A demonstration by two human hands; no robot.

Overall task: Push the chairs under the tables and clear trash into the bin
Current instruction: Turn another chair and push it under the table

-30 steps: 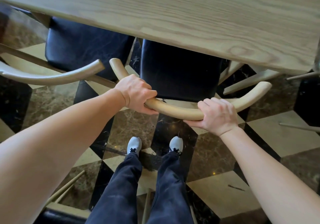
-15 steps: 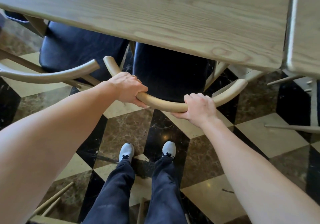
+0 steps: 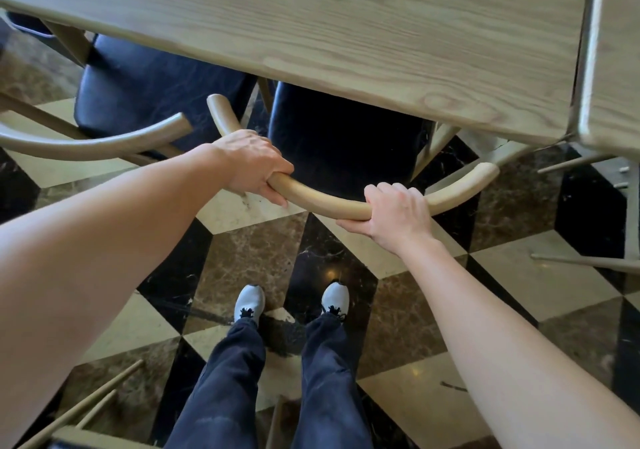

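Observation:
A chair with a curved light-wood back rail [image 3: 325,202] and a black seat [image 3: 343,143] stands in front of me, its seat mostly under the pale wooden table [image 3: 311,25]. My left hand [image 3: 252,164] grips the rail on its left part. My right hand [image 3: 398,213] grips it right of the middle. A second chair with the same curved rail [image 3: 93,143] and black seat [image 3: 149,88] stands to the left, also partly under the table. No trash or bin is in view.
A second table [image 3: 616,50] abuts on the right, with thin chair legs [image 3: 585,263] below it. Wooden parts of another chair [image 3: 83,410] show at the bottom left behind me. My feet [image 3: 249,303] stand on a checkered marble floor.
The chair has slid forward so more of its seat lies under the table. Both hands kept their grip on the rail. The view has lifted, showing more of the tabletop and the right table.

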